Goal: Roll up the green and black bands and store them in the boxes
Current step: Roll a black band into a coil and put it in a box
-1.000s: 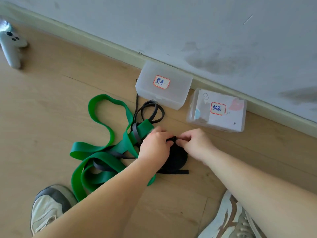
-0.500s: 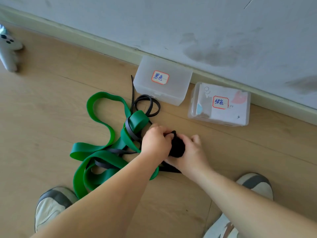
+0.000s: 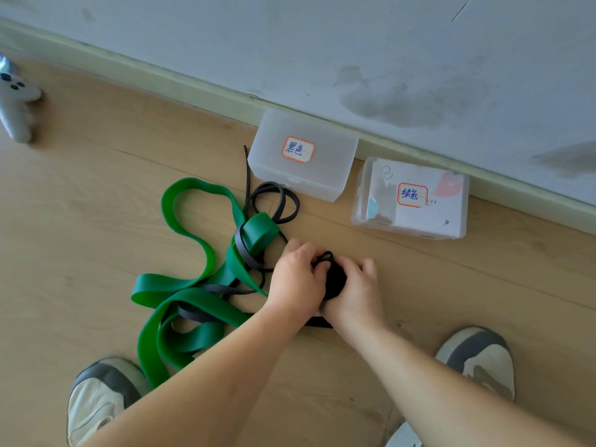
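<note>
With left hand (image 3: 295,279) and right hand (image 3: 354,291) pressed together, clamping roll (image 3: 335,280) between curled fingers. Winding black band (image 3: 274,201), partly done: loose loops lying just beyond left hand, tangling with green band (image 3: 193,301). Leaving green band unrolled, sprawling left of left hand. Seeing both boxes lidded beyond hands: black-label box (image 3: 303,156) ahead of left hand, green-label box (image 3: 412,198) ahead and right of right hand. Judging task early: storing nothing yet; finishing black, rolling green, boxing both remaining.
</note>
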### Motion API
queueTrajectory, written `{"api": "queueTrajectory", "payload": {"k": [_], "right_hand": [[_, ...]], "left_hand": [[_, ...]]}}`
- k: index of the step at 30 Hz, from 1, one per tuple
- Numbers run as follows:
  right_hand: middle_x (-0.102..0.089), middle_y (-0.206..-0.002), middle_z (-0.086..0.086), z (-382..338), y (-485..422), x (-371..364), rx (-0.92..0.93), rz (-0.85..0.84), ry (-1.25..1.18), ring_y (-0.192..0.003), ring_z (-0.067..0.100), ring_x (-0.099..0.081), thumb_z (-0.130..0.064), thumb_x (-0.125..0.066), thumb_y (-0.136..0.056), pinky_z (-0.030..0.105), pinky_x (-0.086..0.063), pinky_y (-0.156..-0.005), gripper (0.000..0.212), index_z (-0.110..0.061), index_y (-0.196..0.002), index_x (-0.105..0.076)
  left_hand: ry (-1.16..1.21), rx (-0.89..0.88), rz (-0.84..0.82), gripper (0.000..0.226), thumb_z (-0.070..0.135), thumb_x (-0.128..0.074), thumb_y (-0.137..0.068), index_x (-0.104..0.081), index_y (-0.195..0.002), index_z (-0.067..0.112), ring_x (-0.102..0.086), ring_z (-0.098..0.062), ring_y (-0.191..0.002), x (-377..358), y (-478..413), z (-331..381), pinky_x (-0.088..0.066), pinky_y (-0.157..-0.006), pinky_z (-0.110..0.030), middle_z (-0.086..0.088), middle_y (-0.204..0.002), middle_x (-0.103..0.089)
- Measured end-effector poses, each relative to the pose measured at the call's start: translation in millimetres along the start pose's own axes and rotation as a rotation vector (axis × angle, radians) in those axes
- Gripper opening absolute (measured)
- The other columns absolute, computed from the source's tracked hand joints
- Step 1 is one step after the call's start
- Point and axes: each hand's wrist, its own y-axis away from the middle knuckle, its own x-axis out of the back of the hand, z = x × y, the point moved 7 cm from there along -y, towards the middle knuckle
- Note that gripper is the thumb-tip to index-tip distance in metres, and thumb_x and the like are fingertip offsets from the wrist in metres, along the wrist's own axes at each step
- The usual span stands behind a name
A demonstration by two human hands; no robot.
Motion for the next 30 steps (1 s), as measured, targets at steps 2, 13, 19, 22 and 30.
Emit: {"api": "queueTrajectory", "payload": {"k": [2,13,19,22,30], "right_hand": [[-0.05,-0.116,-0.005,8,-6,9,-0.035,0.046,-0.098,-0.098,0.016,-0.063,-0.015,-0.078,-0.08,0.022,-0.049,-0.089,0.041,-0.029,-0.118,-0.069],[-0.072,-0.084,0.002,17,-12,15,-0.345,0.046,-0.471,-0.064,0.017,-0.058,-0.02,-0.076,-0.091,0.027,-0.05,-0.056,0.008,-0.021,-0.082,-0.075],[-0.068,-0.078,-0.002,13,-10,12,-0.42,0.049,-0.566,-0.066,0.015,-0.055,-0.019,-0.074,-0.091,0.024,-0.043,-0.056,0.005,-0.018,-0.086,-0.075],[-0.066,-0.074,-0.001,11,-10,12,-0.474,0.041,-0.607,-0.063,0.015,-0.054,-0.017,-0.073,-0.089,0.016,-0.041,-0.042,0.001,-0.016,-0.089,-0.074],[-0.069,-0.082,0.001,11,-15,8,-0.559,0.066,-0.615,-0.064,0.014,-0.057,-0.019,-0.072,-0.093,0.017,-0.038,-0.037,0.001,-0.018,-0.093,-0.073]], "left_hand": [[-0.01,-0.048,0.033,0.013,0.012,-0.068,-0.094,-0.073,-0.106,0.012,-0.056,-0.018,-0.074,-2,3,0,-0.044,-0.07,-0.022,0.002,-0.1,-0.053],[0.05,-0.194,0.122,0.007,0.01,-0.066,-0.096,-0.068,-0.102,0.013,-0.055,-0.013,-0.077,1,13,-5,-0.046,-0.067,-0.022,0.006,-0.098,-0.052],[0.155,-0.142,0.137,0.005,0.012,-0.068,-0.095,-0.07,-0.097,0.016,-0.059,-0.011,-0.081,-2,8,-9,-0.053,-0.073,-0.033,0.009,-0.094,-0.056],[0.17,-0.146,0.14,0.007,0.01,-0.069,-0.094,-0.071,-0.095,0.017,-0.06,-0.01,-0.08,-3,9,-9,-0.053,-0.073,-0.031,0.011,-0.092,-0.056],[0.284,-0.014,0.159,0.005,0.014,-0.07,-0.094,-0.073,-0.095,0.019,-0.059,-0.007,-0.082,-1,2,-11,-0.051,-0.074,-0.019,0.01,-0.092,-0.061]]}}
